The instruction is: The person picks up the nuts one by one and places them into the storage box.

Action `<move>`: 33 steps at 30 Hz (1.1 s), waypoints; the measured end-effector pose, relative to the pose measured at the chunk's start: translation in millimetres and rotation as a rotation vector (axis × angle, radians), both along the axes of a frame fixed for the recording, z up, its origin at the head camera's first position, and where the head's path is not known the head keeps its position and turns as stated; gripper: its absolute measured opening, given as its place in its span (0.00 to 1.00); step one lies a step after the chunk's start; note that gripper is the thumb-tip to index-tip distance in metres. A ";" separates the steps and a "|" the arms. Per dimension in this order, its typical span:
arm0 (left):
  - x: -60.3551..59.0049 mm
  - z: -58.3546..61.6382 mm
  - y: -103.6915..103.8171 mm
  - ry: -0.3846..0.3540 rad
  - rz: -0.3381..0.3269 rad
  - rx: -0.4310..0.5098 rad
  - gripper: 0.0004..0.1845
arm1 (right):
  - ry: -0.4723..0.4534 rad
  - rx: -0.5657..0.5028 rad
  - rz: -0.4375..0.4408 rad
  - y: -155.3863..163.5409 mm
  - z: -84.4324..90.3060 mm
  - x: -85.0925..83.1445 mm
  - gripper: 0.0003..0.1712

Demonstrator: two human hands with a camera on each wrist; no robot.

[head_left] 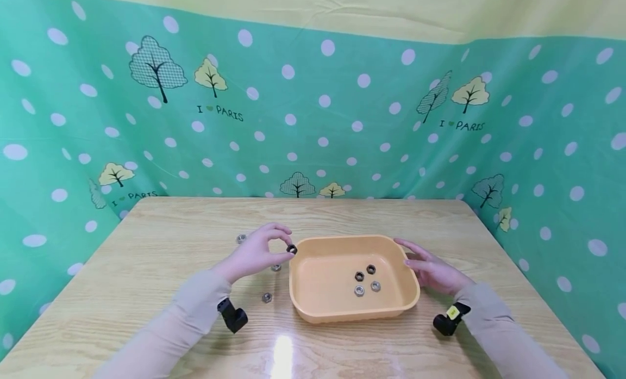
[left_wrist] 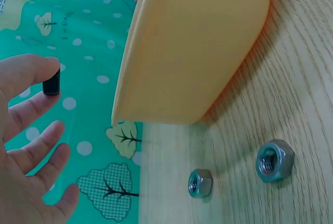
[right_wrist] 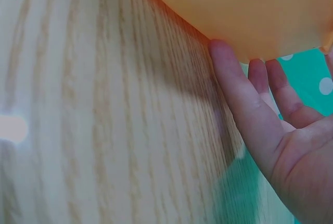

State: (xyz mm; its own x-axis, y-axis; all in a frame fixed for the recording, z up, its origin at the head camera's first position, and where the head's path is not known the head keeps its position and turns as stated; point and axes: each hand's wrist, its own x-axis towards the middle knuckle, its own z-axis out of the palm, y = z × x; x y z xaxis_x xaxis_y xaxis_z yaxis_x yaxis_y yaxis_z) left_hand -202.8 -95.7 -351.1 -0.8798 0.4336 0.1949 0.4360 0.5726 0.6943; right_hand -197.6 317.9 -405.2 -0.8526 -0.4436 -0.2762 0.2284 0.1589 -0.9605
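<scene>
Between the thumb and a fingertip, my left hand [head_left: 251,254] pinches a black nut [head_left: 292,249], held over the left rim of a peach plastic basin [head_left: 320,284]. In the left wrist view that nut [left_wrist: 51,85] appears edge-on, with the other fingers spread apart. My right hand [head_left: 435,271] is at the basin's right end. Its extended fingers and thumb touch the outer wall, as the right wrist view shows on the basin [right_wrist: 250,10]. Inside the basin lie two dark nuts [head_left: 359,276] and two silver nuts [head_left: 359,290].
Left of the basin, three nuts lie on the wooden table [head_left: 186,232]: a far nut [head_left: 242,238], a middle nut [head_left: 276,268] and a near nut [head_left: 267,297]. A green dotted curtain [head_left: 303,118] hangs behind the table and along its sides.
</scene>
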 end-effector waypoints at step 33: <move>-14.9 23.1 55.0 0.035 -0.056 0.050 0.09 | 0.013 0.024 -0.007 -1.5 0.6 1.5 0.40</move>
